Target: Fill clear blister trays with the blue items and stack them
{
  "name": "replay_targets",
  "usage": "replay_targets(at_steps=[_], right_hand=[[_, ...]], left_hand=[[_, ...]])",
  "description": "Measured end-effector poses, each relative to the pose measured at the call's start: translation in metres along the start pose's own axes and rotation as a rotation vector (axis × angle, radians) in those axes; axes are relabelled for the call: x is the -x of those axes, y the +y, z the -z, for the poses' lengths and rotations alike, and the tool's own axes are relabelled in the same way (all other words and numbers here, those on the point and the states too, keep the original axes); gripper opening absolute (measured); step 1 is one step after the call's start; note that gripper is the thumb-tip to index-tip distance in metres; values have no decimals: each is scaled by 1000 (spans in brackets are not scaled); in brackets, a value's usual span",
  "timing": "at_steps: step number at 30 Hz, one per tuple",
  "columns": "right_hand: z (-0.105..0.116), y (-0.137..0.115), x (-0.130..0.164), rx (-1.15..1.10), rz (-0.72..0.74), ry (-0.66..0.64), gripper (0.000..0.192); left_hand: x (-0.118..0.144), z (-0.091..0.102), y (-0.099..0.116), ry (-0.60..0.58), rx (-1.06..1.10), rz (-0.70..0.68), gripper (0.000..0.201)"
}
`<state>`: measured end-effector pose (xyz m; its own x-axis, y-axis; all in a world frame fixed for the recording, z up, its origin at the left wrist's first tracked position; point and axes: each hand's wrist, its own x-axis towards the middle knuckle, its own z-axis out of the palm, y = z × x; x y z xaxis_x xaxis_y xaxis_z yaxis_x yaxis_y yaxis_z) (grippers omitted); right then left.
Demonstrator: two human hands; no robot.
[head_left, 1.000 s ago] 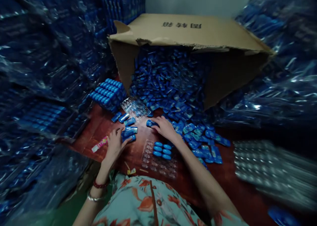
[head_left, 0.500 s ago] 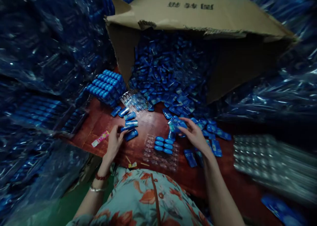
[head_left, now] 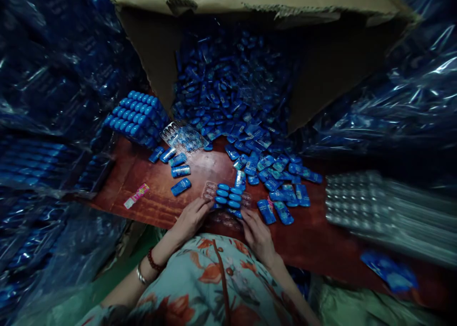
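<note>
A clear plastic blister tray lies at the table's front edge, close to my body. Glossy blue oval pieces sit in two columns in its middle cups. At the tray's left side, my left hand has its fingers closed on a small blue packet, mostly covered by the fingertips. From the right, my right hand pinches another blue packet against the tray, just below the oval pieces. Several loose labelled blue packets lie left of the tray, with more to its right.
Behind, a torn cardboard box spills a heap of blue packets onto the table. Filled trays are stacked at left. Nested clear trays stand at right. A pink strip lies front left. Plastic-wrapped blue bundles surround the table.
Both hands have come inward to the tray, the left from the loose packets at left, the right from the heap's edge, each bringing a blue packet. The view has tilted down slightly.
</note>
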<state>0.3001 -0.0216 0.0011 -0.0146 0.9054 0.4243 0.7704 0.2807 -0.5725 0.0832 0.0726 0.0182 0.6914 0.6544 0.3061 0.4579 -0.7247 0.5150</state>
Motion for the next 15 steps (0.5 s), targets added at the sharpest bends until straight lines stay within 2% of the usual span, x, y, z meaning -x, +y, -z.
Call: replay_targets(at_steps=[3,5,9,12,15], right_hand=[[8,-1,-14,175,161,-149,39],[11,-7,-27,262,223,-241,36],[6,-19,-53,378,297,-400,25],[-1,-22,-62,397,314,-408,24],[-1,-18,-62,391,356,-330,25]], left_hand=[[-3,8,-1,-67,-129,-131,28],[-5,14,0,-104,-184,-191,28],[-12,16,4,-228,-244,-226,23],[-23,13,10,-342,-292,-226,21],[-29,12,11,-378,-323,-235,20]])
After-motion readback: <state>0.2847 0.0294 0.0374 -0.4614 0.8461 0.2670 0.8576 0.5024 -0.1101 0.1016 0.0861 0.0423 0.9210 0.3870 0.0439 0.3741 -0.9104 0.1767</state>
